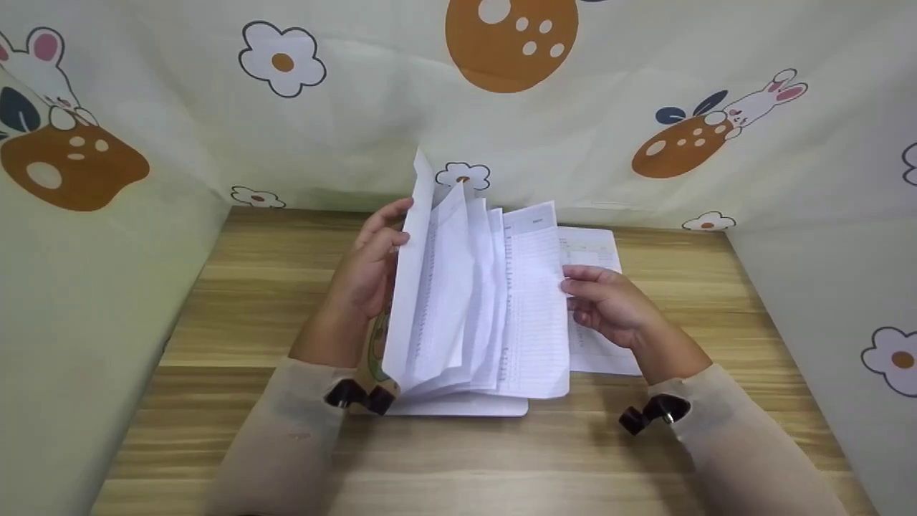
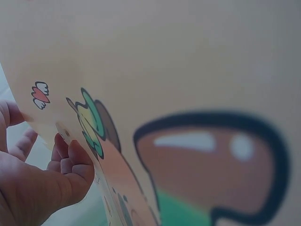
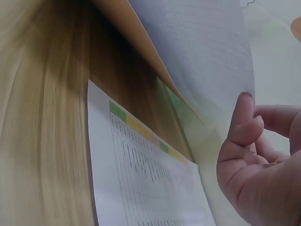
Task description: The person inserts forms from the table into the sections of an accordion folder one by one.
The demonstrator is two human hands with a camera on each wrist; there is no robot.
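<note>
A notebook (image 1: 534,308) with lined pages stands partly open in the head view, several of its leaves fanned apart. My left hand (image 1: 365,272) grips its left side, thumb over the white inner face. Seen from the left wrist, the tan cover (image 2: 197,70) carries cartoon prints, and the left hand (image 2: 51,174) holds its edge. My right hand (image 1: 609,304) pinches the right edge of the notebook between thumb and fingers. From the right wrist, a lined page (image 3: 211,52) rises above that hand (image 3: 258,174).
A loose printed sheet (image 1: 591,247) lies on the wooden table (image 1: 265,287), partly under the right hand and notebook. Coloured header cells (image 3: 136,123) show on it. A patterned cloth (image 1: 372,107) hangs behind the table and along both sides.
</note>
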